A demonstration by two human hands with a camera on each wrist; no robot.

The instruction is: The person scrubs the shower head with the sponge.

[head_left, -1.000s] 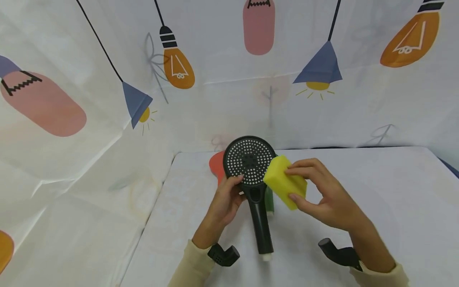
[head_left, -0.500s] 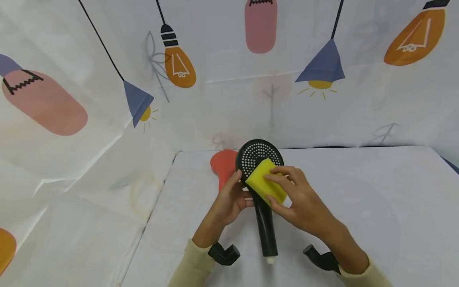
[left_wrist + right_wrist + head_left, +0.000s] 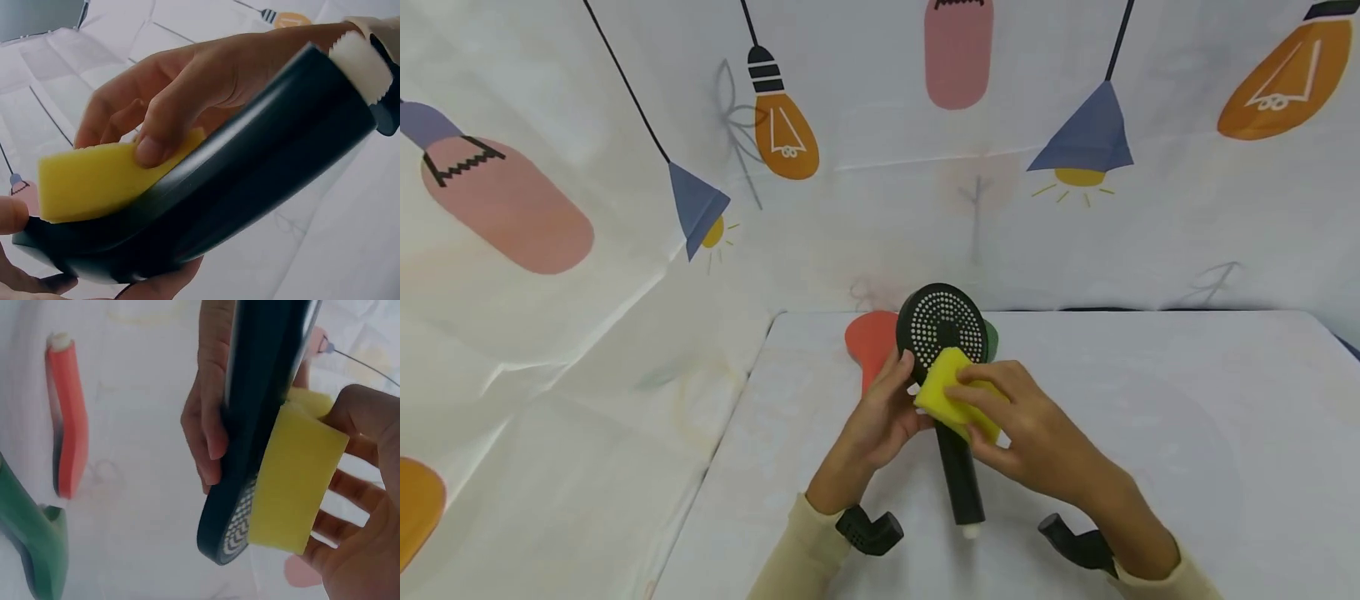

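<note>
A black shower head (image 3: pixel 958 471) with a dotted spray face is held up off the table, its handle pointing down toward me and ending in a white threaded tip (image 3: pixel 360 65). My left hand (image 3: pixel 880 421) grips it around the neck and the back of the head. In my right hand (image 3: pixel 1037 433) a yellow sponge (image 3: pixel 946 385) is pinched between thumb and fingers. The sponge (image 3: pixel 297 481) lies against the lower part of the spray face and the neck, as the right wrist view shows. It hides part of the spray face in the head view.
Behind the left hand a red shower head (image 3: pixel 872 340) lies on the white table (image 3: pixel 1187 467). A green shower head (image 3: pixel 37 531) lies farther back, mostly hidden in the head view. White printed sheets (image 3: pixel 880 167) hang at the back and left.
My right hand has brought the sponge left onto the shower head, then slid it slightly down toward the neck. The shower head has shifted a little right, still in the left hand.
</note>
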